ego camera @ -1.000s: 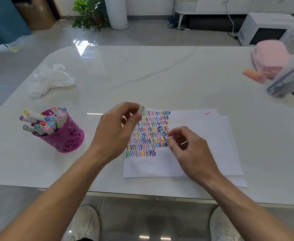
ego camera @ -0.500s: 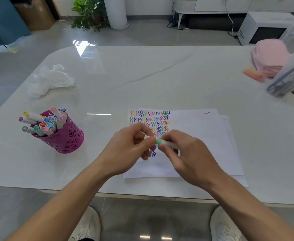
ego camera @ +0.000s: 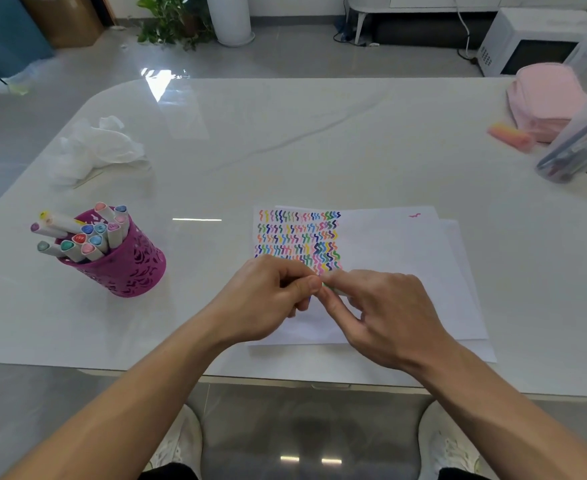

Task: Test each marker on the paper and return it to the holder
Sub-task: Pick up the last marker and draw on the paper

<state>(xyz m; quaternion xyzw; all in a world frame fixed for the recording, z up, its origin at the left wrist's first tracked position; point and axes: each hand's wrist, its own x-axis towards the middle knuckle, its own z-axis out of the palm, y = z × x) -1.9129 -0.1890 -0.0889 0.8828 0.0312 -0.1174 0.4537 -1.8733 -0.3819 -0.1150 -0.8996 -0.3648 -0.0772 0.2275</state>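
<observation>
A glossy white table (ego camera: 285, 150) stands on a grey tiled floor, with a white microwave (ego camera: 534, 39) and a potted plant (ego camera: 171, 19) on the floor beyond its far edge. At the near edge of the table, a person's two hands meet over a sheet of paper (ego camera: 406, 265) whose left part is filled with rows of short squiggles in many colours; a second sheet shows from under it on the right.

The left hand (ego camera: 268, 299) and the right hand (ego camera: 385, 317) are both curled, their fingertips touching, and together they pinch a marker (ego camera: 332, 289) just above the lower rows of squiggles. Only a sliver of its pale green end shows between the fingers, and it cannot be told whether the cap is on or off.

Well to the left of the paper stands a purple cut-out holder (ego camera: 136, 268), leaning slightly and crowded with other markers (ego camera: 87, 237), caps up. Behind it lies a crumpled white tissue (ego camera: 94, 147). At the far right of the table sit a pink pouch (ego camera: 545, 98), a small orange-pink block (ego camera: 510, 136) just beside it, and a clear case of pens (ego camera: 576, 147) lying on its side. Below the table edge, the tips of two white shoes (ego camera: 177, 441) are in view.
</observation>
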